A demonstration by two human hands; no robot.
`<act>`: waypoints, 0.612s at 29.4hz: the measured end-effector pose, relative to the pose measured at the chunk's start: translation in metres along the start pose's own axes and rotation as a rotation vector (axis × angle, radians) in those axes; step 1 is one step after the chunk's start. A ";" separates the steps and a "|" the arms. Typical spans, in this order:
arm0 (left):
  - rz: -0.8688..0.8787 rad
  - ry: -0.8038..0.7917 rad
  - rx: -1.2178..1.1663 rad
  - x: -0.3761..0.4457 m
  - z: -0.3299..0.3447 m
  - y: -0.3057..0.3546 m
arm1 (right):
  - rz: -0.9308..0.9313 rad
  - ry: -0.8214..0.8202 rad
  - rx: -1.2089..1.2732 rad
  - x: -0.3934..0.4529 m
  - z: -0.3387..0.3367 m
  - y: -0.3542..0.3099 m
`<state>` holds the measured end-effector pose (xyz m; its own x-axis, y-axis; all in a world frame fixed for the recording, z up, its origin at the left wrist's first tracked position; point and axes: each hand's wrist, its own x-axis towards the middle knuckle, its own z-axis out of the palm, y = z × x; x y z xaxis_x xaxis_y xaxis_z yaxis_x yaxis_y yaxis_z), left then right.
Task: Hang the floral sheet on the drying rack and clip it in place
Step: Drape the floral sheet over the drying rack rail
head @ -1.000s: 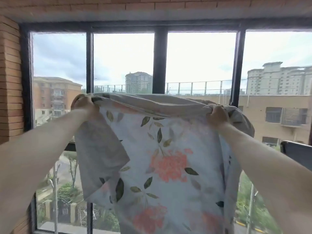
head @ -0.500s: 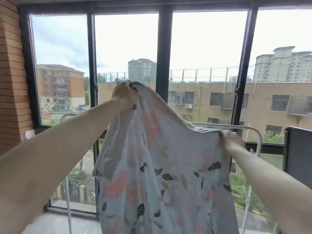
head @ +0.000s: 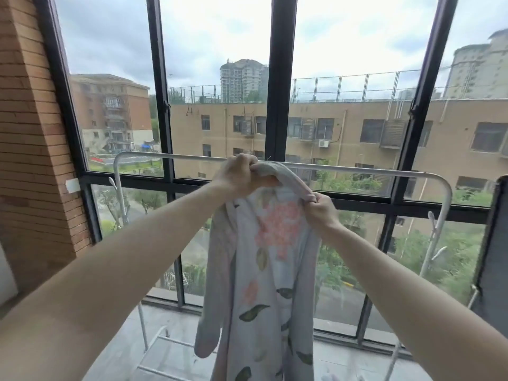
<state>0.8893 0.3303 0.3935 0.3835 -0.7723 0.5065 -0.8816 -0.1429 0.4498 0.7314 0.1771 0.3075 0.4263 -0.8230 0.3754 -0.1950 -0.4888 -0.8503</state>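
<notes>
The floral sheet (head: pixel 270 284), pale with pink flowers and dark green leaves, hangs bunched and narrow from both my hands at the centre. My left hand (head: pixel 237 174) grips its top edge, right at the top bar of the white drying rack (head: pixel 371 169). A short way lower and to the right, my right hand (head: pixel 320 210) grips the same gathered edge. The sheet's top seems to touch the bar near my left hand, while the rest hangs in front of the rack. No clips are visible.
The rack stands before a tall black-framed window (head: pixel 280 78). A brick wall (head: pixel 30 147) closes the left side. A dark upright object (head: pixel 494 257) stands at the right edge. The rack's lower white frame (head: pixel 159 350) lies above the grey floor.
My view has tilted down and the rack's whole top bar now shows. Both hands dropped and came close together, so the sheet went from spread wide to bunched at the bar.
</notes>
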 end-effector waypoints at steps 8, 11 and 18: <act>-0.517 -0.513 0.493 -0.129 0.090 -0.134 | -0.119 0.128 0.038 -0.001 0.014 -0.009; -0.732 -0.437 0.416 -0.137 0.095 -0.188 | -0.171 0.137 -0.032 -0.002 0.008 0.001; -0.536 0.596 0.041 -0.008 -0.078 -0.121 | -0.216 0.155 -0.140 0.001 -0.010 0.025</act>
<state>1.0148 0.4016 0.3919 0.8294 -0.1330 0.5426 -0.5412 -0.4321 0.7214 0.7176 0.1610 0.2900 0.3334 -0.7245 0.6033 -0.2384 -0.6839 -0.6896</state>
